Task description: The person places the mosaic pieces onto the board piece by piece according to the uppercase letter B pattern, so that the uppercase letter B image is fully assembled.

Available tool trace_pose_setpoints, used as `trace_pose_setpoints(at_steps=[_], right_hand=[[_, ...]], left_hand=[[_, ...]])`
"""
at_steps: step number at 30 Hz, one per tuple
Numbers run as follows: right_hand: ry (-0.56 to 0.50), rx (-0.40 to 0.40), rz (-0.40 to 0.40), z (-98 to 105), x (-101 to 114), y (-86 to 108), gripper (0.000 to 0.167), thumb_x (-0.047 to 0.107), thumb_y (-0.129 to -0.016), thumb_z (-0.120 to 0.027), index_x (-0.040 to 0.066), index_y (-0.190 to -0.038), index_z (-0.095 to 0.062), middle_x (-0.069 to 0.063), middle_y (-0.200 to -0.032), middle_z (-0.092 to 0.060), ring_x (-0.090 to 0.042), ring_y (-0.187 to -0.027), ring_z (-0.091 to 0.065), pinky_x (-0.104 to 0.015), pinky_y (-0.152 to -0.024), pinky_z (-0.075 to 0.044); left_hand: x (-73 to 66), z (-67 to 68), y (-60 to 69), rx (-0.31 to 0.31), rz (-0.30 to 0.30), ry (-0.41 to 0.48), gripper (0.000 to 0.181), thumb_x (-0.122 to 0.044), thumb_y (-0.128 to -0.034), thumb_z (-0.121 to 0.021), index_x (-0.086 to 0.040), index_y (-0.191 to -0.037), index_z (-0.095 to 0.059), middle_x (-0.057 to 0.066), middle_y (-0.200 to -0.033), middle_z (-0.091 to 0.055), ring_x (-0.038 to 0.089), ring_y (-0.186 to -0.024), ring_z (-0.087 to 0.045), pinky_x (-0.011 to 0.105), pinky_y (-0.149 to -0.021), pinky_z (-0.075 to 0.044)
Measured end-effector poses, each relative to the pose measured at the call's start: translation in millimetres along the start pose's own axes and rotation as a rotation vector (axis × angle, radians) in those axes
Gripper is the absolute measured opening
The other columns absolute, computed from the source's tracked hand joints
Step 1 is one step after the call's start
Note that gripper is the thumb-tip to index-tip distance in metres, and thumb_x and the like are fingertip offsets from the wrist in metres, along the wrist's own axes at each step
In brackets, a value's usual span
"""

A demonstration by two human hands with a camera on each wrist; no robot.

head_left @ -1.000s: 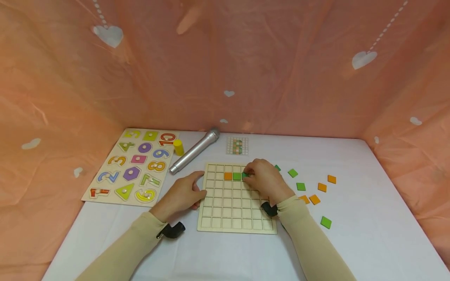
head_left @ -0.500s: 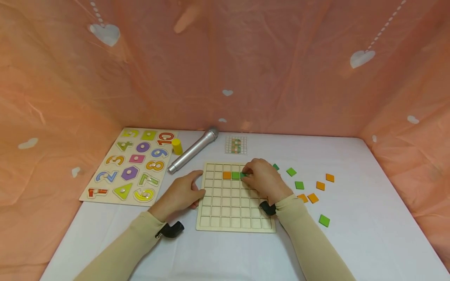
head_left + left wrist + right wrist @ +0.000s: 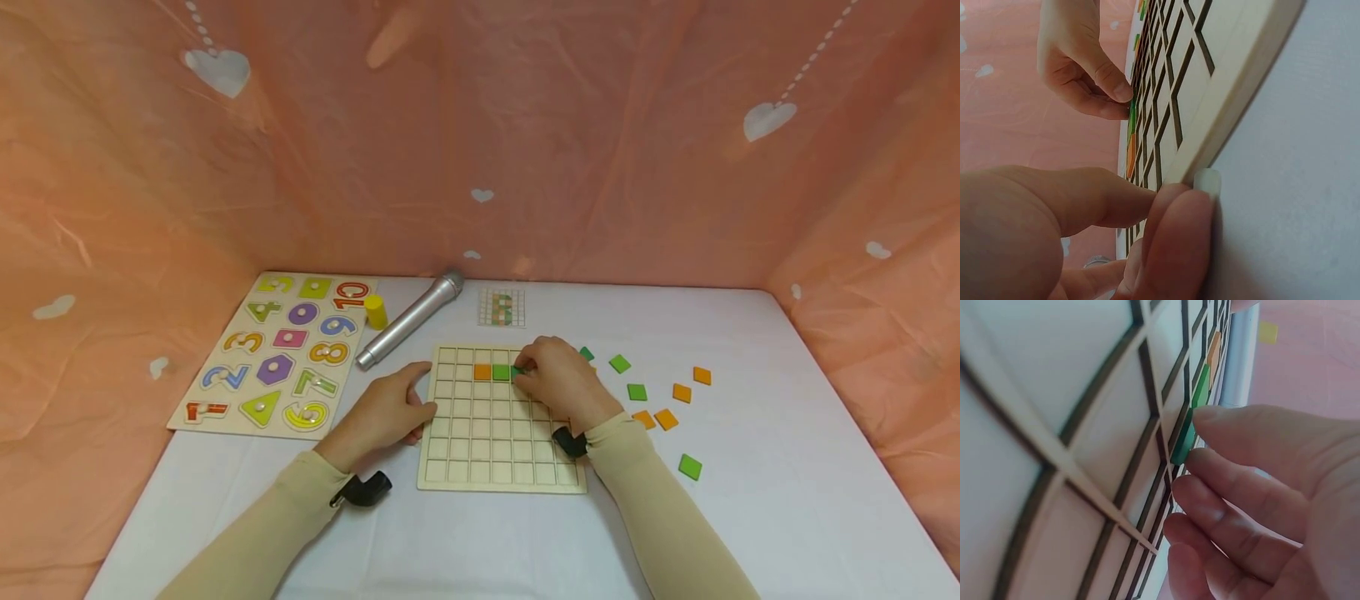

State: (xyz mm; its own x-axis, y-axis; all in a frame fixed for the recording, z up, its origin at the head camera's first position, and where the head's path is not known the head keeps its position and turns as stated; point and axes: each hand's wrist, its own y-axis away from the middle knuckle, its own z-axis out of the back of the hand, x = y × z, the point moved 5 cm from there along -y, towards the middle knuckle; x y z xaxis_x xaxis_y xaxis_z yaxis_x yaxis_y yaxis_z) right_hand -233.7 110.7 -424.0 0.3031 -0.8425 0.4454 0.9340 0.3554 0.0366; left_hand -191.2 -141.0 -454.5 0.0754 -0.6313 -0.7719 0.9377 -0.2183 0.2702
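Observation:
In the head view, a cream grid board (image 3: 482, 472) lies flat on the table. Its upper part bears an orange tile (image 3: 482, 372) and a light green tile (image 3: 500, 372) side by side. My right hand (image 3: 564, 382) pinches a dark green tile (image 3: 516, 372) just right of them; the right wrist view shows thumb and index finger on this tile (image 3: 1184, 440), which sits at the grid beside the light green one (image 3: 1201, 386). My left hand (image 3: 377, 415) rests its thumb and fingers against the board's left edge, also seen in the left wrist view (image 3: 1175, 240).
Loose green tiles (image 3: 637, 392) and orange tiles (image 3: 682, 392) lie right of the board. Behind it are a small pattern card (image 3: 502, 307) and a silver microphone (image 3: 408, 323). A yellow cylinder (image 3: 376, 312) stands beside a number-and-shape puzzle board (image 3: 247, 396) at left.
The head view has shifted slightly. Both hands keep nearly the same place at the board, the right one still at the dark green tile.

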Motion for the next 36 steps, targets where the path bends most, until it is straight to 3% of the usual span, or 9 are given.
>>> trace_pose_setpoints(at_steps=[11,21,27,36], right_hand=[[-0.045,-0.011,0.003,9.5,-4.8,4.6,0.022,0.027,-0.1,-0.076,0.009,-0.111,-0.082,-0.007,-0.111,-0.075,-0.026,-0.107,-0.069,-0.044,-0.093,-0.061],[-0.059,-0.054,-0.046,27.8,-36.3,26.9,0.023,0.026,-0.1,-0.073,0.007,-0.111,-0.081,-0.007,-0.107,-0.074,-0.023,-0.097,-0.067,-0.044,-0.088,-0.059],[-0.099,-0.049,-0.139,39.9,-68.9,46.5,0.025,0.028,-0.101,-0.073,0.008,-0.115,-0.08,-0.008,-0.112,-0.074,-0.025,-0.101,-0.067,-0.044,-0.091,-0.058],[-0.16,-0.02,-0.302,62.3,-108.5,70.5,0.033,0.03,-0.103,-0.071,0.007,-0.126,-0.075,-0.014,-0.124,-0.072,-0.025,-0.097,-0.071,-0.033,-0.077,-0.061]], left_hand=[[0.0,1.8,-0.7,-0.007,0.015,0.003,0.074,-0.014,-0.0989,-0.074,-0.01,-0.165,-0.041,0.007,-0.081,-0.067,0.016,-0.06,-0.067,0.03,-0.058,-0.059],[0.0,0.3,2.1,-0.005,0.021,-0.007,0.073,-0.013,-0.0994,-0.072,-0.009,-0.165,-0.04,0.008,-0.083,-0.065,0.017,-0.06,-0.067,0.03,-0.059,-0.058],[-1.3,-0.8,1.3,-0.005,0.017,-0.003,0.073,-0.013,-0.0991,-0.072,-0.009,-0.165,-0.041,0.009,-0.083,-0.065,0.018,-0.06,-0.067,0.03,-0.059,-0.059],[-2.8,0.1,3.4,-0.007,0.03,-0.01,0.073,-0.013,-0.0997,-0.072,-0.009,-0.165,-0.041,0.009,-0.083,-0.065,0.018,-0.06,-0.067,0.03,-0.06,-0.059]])
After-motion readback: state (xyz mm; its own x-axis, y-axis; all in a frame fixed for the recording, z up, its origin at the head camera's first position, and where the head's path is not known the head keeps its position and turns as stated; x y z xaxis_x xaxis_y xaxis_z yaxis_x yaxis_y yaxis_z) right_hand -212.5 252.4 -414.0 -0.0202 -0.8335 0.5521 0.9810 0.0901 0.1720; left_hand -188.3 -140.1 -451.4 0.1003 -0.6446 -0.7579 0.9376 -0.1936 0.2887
